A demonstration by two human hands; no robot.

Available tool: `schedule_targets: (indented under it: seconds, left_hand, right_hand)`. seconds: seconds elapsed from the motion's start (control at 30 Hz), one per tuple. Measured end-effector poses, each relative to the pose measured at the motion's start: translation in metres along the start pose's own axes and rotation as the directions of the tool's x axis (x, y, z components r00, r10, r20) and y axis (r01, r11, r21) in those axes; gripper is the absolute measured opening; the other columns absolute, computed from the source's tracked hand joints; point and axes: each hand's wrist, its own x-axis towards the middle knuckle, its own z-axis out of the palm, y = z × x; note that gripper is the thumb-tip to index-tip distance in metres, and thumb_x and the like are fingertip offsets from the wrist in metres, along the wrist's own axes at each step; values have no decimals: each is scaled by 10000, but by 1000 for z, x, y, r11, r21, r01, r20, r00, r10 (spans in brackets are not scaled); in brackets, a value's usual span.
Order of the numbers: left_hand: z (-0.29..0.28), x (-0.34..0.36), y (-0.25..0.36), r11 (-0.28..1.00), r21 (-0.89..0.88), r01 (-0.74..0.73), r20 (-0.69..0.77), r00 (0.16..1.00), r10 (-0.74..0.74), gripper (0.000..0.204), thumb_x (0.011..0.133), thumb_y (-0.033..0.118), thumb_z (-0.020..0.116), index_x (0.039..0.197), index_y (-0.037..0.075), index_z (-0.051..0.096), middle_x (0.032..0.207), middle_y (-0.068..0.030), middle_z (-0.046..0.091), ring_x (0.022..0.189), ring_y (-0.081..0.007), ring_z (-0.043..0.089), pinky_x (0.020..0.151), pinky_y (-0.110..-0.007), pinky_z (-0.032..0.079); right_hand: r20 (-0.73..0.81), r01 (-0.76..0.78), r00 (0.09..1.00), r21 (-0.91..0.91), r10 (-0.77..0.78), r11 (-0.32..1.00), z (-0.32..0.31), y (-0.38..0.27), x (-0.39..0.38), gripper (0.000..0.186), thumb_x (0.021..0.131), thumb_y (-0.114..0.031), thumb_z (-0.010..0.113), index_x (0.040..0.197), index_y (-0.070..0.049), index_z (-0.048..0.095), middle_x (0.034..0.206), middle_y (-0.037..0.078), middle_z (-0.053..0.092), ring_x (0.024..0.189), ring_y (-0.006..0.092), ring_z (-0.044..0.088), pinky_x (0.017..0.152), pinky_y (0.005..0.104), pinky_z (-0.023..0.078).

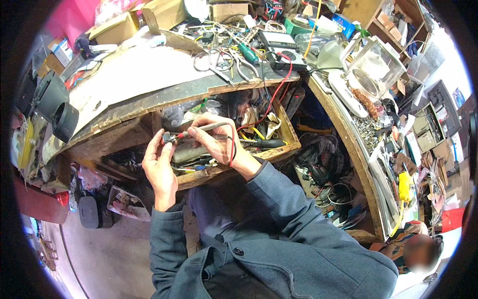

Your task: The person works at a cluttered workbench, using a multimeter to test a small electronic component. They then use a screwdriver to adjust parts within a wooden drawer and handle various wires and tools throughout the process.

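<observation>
Above an open wooden drawer [286,149], my left hand [162,172] pinches a small dark component [168,137] between thumb and fingertips. My right hand [214,144] grips a test probe [211,126] with a red part near its tip, which points at the component; whether they touch is too small to tell. Red and black leads hang by my right wrist, and I cannot make out whether a second probe is in that hand. A red lead [288,74] runs down from the multimeter [283,49] on the bench.
Pliers [219,70] and a green-handled screwdriver [247,53] lie near the bench edge. The drawer holds tools, bags and wires. Cluttered parts cover the right-hand bench beside a clear plastic container [378,65]. A dark cylindrical fixture [64,122] juts in at left.
</observation>
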Motion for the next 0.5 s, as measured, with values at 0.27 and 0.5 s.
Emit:
schedule_targets:
  seconds: [0.27, 0.5]
  left_hand:
    - [6, -2, 2, 999, 49, -18, -12, 1000, 19, 401, 909, -78, 622, 1306, -22, 629, 1141, -65, 659, 1013, -135, 628, 921, -263, 520]
    - [5, -3, 3, 988, 138, -67, -8, 998, 69, 396, 914, -78, 621, 1305, -18, 632, 1186, -74, 678, 1047, -132, 628, 955, -261, 497]
  right_hand:
    - [-43, -19, 999, -7, 19, 1000, 0, 16, -3, 132, 949, -117, 700, 925, 12, 692, 783, 43, 687, 684, 79, 613, 602, 245, 498]
    - [-35, -53, 998, -15, 52, 998, 3, 11, -2, 159, 955, -143, 697, 922, 13, 696, 742, 45, 673, 646, 87, 617, 578, 251, 492]
